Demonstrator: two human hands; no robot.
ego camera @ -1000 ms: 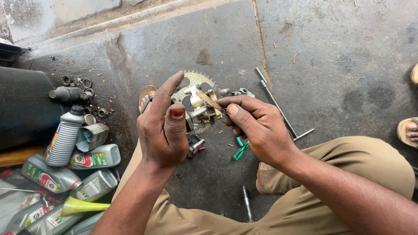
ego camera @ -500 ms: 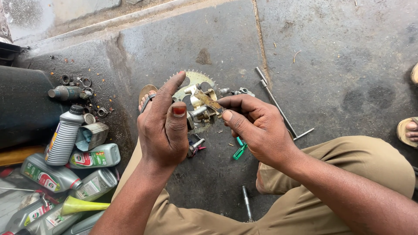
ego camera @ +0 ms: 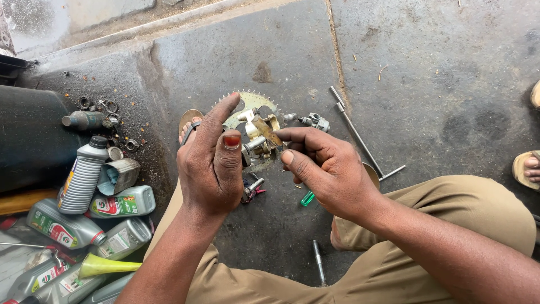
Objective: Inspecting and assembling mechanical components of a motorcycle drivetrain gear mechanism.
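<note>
I saw a small metal part (ego camera: 260, 142) pinched between both hands, just above a toothed sprocket (ego camera: 251, 104) on the concrete floor (ego camera: 427, 67). My left hand (ego camera: 211, 163) had its grip closed on the part; my right hand (ego camera: 323, 169) gripped a brownish piece (ego camera: 267, 130) against it. Greasy fingers could let it slip among the loose bolts. I counted one sprocket, one yellow funnel (ego camera: 104, 264), and at least six oil bottles (ego camera: 83, 177).
</note>
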